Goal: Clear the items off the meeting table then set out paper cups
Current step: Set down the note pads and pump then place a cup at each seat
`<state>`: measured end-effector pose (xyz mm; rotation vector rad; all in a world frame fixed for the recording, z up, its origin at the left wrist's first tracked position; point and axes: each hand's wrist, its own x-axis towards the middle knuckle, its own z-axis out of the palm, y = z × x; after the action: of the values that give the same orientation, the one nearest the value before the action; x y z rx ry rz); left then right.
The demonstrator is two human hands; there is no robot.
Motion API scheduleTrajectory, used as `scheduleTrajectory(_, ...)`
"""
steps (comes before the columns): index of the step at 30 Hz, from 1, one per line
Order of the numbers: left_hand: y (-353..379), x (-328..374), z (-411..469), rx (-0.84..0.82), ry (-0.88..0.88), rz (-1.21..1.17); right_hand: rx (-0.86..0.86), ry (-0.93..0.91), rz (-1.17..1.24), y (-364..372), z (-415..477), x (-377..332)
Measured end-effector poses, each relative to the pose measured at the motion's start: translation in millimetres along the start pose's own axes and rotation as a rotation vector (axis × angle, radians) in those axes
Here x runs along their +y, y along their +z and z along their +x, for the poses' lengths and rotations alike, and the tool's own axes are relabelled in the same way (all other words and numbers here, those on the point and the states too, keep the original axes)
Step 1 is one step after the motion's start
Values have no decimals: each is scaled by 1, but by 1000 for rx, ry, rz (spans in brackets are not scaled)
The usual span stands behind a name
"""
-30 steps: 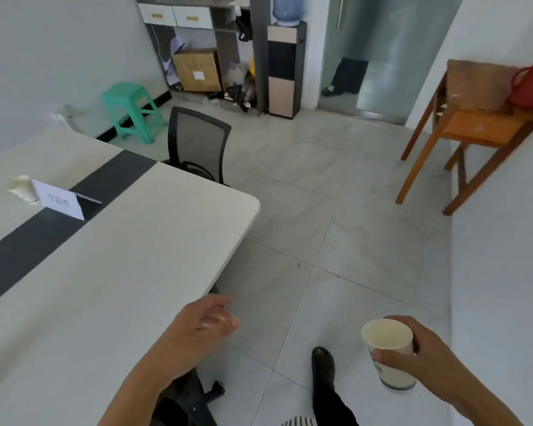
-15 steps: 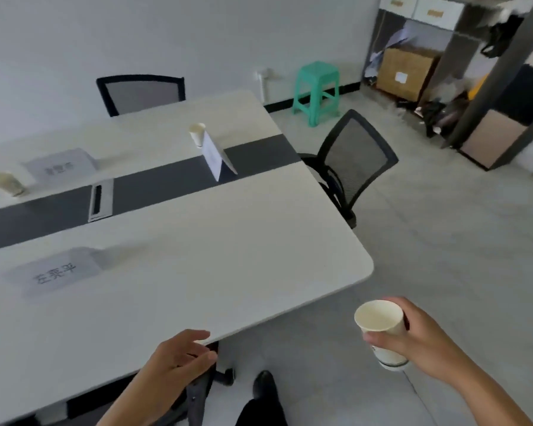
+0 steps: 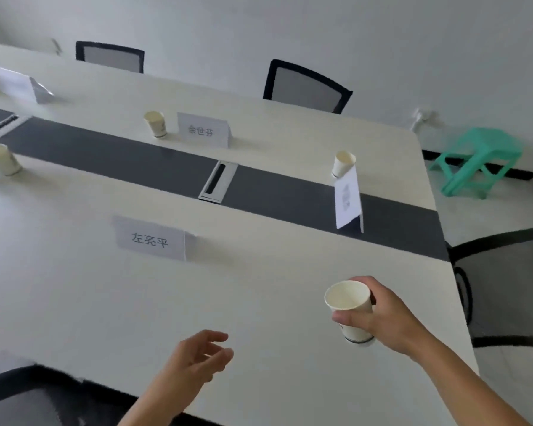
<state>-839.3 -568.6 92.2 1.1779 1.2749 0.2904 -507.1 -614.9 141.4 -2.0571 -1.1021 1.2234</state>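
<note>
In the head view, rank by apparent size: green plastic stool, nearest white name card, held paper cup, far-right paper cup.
Green plastic stool
Nearest white name card and held paper cup: too alike to rank
Far-right paper cup, smallest

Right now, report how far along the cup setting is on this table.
Done: three cups stand on the table: the left cup, the far cup beside the far name card, the end cup behind the end card. In hand: the right hand grips the held cup above the near side; the left hand is open and empty. Left: the near name card has no cup by it.
</note>
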Motion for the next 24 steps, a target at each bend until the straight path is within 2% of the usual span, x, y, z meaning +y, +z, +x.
scheduleTrajectory(6, -27, -8, 38, 135, -97, -67, -4, -108, -89, 55, 147, -67)
scheduleTrajectory(12, -43, -40, 35, 237, -254, -126, -6, -230, -194, 128, 248, -108)
scheduleTrajectory(18, -40, -61, 38, 266, -385, -166, 60, -238, -226, 166, 291, -88)
scheduleTrajectory(24, -17, -65, 54, 320, -360, -121, 88, -247, -224, 170, 300, -74)
